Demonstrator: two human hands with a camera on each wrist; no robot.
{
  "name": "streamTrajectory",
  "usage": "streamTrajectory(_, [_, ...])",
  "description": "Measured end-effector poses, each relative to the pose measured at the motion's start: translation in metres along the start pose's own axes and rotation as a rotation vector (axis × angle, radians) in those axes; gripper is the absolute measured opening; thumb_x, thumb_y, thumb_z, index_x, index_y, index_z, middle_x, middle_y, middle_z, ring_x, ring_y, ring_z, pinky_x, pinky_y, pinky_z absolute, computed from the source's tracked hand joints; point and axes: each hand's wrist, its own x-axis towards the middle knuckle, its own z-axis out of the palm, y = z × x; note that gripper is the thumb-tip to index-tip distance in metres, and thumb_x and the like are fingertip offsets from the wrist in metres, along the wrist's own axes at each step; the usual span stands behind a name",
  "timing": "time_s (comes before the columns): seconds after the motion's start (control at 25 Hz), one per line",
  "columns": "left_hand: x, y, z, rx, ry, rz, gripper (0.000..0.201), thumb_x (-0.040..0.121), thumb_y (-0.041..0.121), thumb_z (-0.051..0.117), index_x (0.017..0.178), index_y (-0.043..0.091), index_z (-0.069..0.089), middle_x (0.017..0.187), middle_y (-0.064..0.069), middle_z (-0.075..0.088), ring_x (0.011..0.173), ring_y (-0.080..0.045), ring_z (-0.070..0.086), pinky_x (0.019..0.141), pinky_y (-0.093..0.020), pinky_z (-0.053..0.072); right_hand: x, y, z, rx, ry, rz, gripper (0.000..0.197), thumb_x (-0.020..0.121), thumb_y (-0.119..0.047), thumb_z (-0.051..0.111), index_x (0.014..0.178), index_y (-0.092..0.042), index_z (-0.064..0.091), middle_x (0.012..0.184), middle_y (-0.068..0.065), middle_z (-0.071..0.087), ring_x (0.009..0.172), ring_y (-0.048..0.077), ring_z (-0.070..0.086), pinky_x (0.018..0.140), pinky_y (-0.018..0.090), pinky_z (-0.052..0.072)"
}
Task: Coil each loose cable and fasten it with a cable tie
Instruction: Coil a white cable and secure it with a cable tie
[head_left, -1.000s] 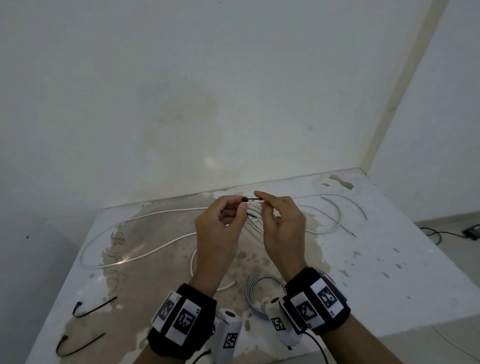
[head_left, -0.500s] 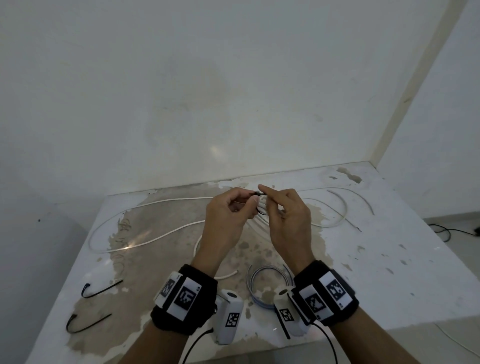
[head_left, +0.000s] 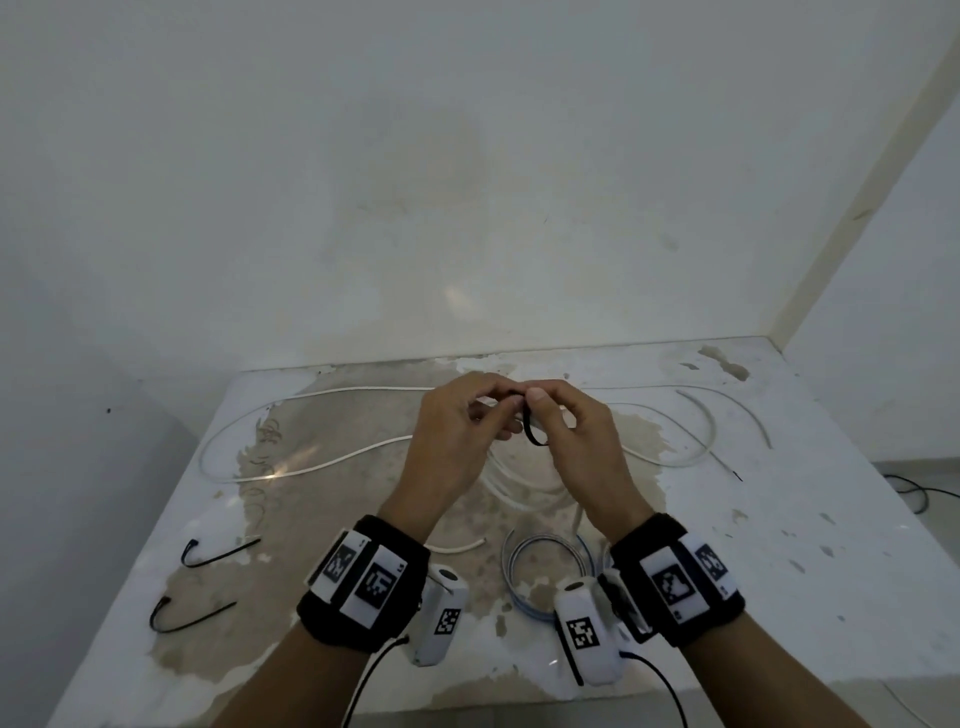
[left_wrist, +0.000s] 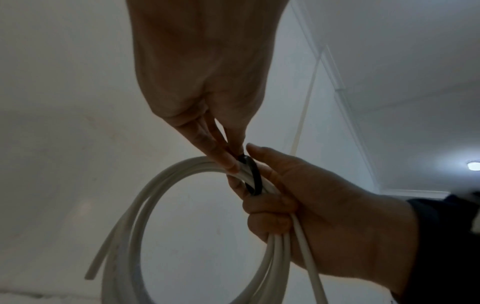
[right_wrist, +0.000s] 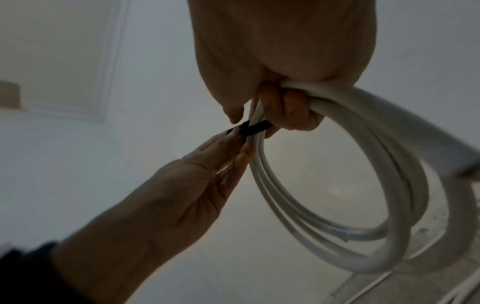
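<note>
Mostly, hands hide black tie (head_left: 533, 435) around coiled cable (left_wrist: 161, 185)

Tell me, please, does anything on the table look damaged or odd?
Yes. The table top is damaged: its white coating has peeled away in a large brownish patch under the hands, with smaller chips towards the right side.
</note>
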Motion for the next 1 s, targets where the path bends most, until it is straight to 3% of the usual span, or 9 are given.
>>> streamTrajectory(0.08, [0.001, -0.002, -0.009, -0.002, -0.004, 0.001, 0.011, 0.09, 0.004, 0.066, 0.098, 0.007, 0.074, 0.091, -0.004, 0.073, 0.07, -0.014, 0.072, 0.065, -0.024, 0.057, 0.003, -0.005, 0.004, 0.099, -0.056, 0.093, 0.021, 0.102, -0.02, 0.056, 0.105, -0.007, 0.072, 0.066, -0.016, 0.065, 0.047, 0.0, 0.052, 0.049, 0.01, 0.038])
streamTrajectory(0.16, [0.001, -0.003, -0.017, -0.041, 0.017, 0.003, 0.011, 0.09, 0.003, 0.066, 0.098, 0.004, 0.073, 0.092, -0.007, 0.073, 0.073, -0.016, 0.073, 0.068, -0.024, 0.058, 0.008, -0.008, 0.01, 0.169, -0.1, 0.148, 0.021, 0.101, -0.02, 0.057, 0.102, -0.003, 0.069, 0.055, -0.018, 0.056, 0.038, 0.003, 0.032, 0.039, 0.017, 0.027])
streamTrajectory(0.32, [0.003, 0.0, -0.033, -0.113, 0.103, -0.005, 0.007, 0.092, 0.005, 0.064, 0.092, 0.011, 0.068, 0.086, -0.006, 0.072, 0.069, -0.02, 0.072, 0.063, -0.028, 0.058, 0.013, -0.005, 0.025, 0.317, -0.143, 0.176, 0.018, 0.102, -0.019, 0.054, 0.101, -0.003, 0.063, 0.054, -0.015, 0.047, 0.039, 0.008, 0.025, 0.042, 0.022, 0.018])
streamTrajectory(0.44, [0.006, 0.005, -0.048, 0.03, 0.17, 0.085, 0.008, 0.093, 0.01, 0.064, 0.091, 0.018, 0.065, 0.086, 0.004, 0.068, 0.064, -0.013, 0.069, 0.053, -0.026, 0.053, 0.014, 0.001, 0.031, 0.349, -0.17, 0.193, 0.018, 0.103, -0.017, 0.051, 0.104, 0.0, 0.058, 0.053, -0.016, 0.047, 0.04, 0.009, 0.023, 0.046, 0.029, 0.014])
streamTrajectory(0.52, [0.004, 0.013, -0.053, 0.111, 0.165, 0.158, 0.006, 0.093, 0.012, 0.064, 0.093, 0.018, 0.065, 0.087, 0.006, 0.067, 0.066, -0.01, 0.067, 0.055, -0.024, 0.051, 0.015, 0.001, 0.034, 0.351, -0.19, 0.185, 0.017, 0.102, -0.018, 0.053, 0.103, -0.003, 0.06, 0.056, -0.014, 0.047, 0.043, 0.012, 0.022, 0.047, 0.032, 0.014])
streamTrajectory(0.68, [0.006, 0.02, -0.066, 0.251, 0.087, 0.355, 0.011, 0.093, 0.014, 0.064, 0.099, 0.023, 0.066, 0.101, 0.008, 0.067, 0.094, -0.01, 0.063, 0.079, -0.024, 0.049, 0.018, 0.0, 0.044, 0.485, -0.212, 0.184, 0.015, 0.096, -0.025, 0.056, 0.101, -0.016, 0.067, 0.07, 0.004, 0.048, 0.044, 0.013, 0.022, 0.048, 0.032, 0.015])
streamTrajectory(0.8, [0.015, 0.0, -0.076, 0.338, -0.182, 0.247, 0.031, 0.098, 0.03, 0.056, 0.129, 0.027, 0.056, 0.131, 0.011, 0.057, 0.125, -0.004, 0.051, 0.104, -0.028, 0.041, 0.019, 0.001, 0.046, 0.55, -0.21, 0.204, 0.019, 0.096, -0.025, 0.056, 0.105, -0.013, 0.067, 0.079, 0.015, 0.043, 0.042, 0.011, 0.023, 0.045, 0.029, 0.016])
streamTrajectory(0.88, [0.015, -0.02, -0.074, 0.454, -0.289, 0.171, 0.034, 0.101, 0.041, 0.044, 0.132, 0.03, 0.051, 0.128, 0.011, 0.058, 0.116, -0.003, 0.055, 0.099, -0.035, 0.047, 0.019, 0.0, 0.047, 0.531, -0.191, 0.217, 0.018, 0.098, -0.022, 0.054, 0.107, -0.012, 0.067, 0.074, 0.013, 0.044, 0.042, 0.011, 0.023, 0.045, 0.028, 0.017])
streamTrajectory(1.0, [0.011, -0.039, -0.065, 0.493, -0.255, 0.179, 0.035, 0.101, 0.04, 0.033, 0.122, 0.024, 0.056, 0.113, 0.006, 0.06, 0.1, -0.01, 0.058, 0.086, -0.04, 0.048, 0.017, -0.003, 0.049, 0.352, -0.12, 0.185, 0.016, 0.103, -0.014, 0.051, 0.107, -0.014, 0.067, 0.07, 0.005, 0.052, 0.046, 0.016, 0.029, 0.046, 0.028, 0.024])
